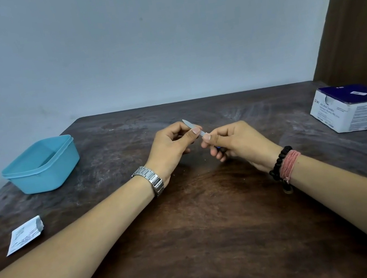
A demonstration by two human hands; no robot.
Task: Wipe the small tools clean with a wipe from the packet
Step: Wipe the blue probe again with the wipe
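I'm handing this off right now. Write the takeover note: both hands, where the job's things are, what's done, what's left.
Left hand: pinches the small metal tool near its pointed tip. No wipe is visible in it.
Right hand: grips the tool's lower end, where a bit of blue shows. The tool is held in the air over the wooden table.
Torn wipe packet: opened, lying flat near the table's left edge.
Blue plastic tub: far left.
White and blue box: far right.
Done: packet opened, one tool in hand.
Left: wiping cannot be confirmed, and no other tools are in view.
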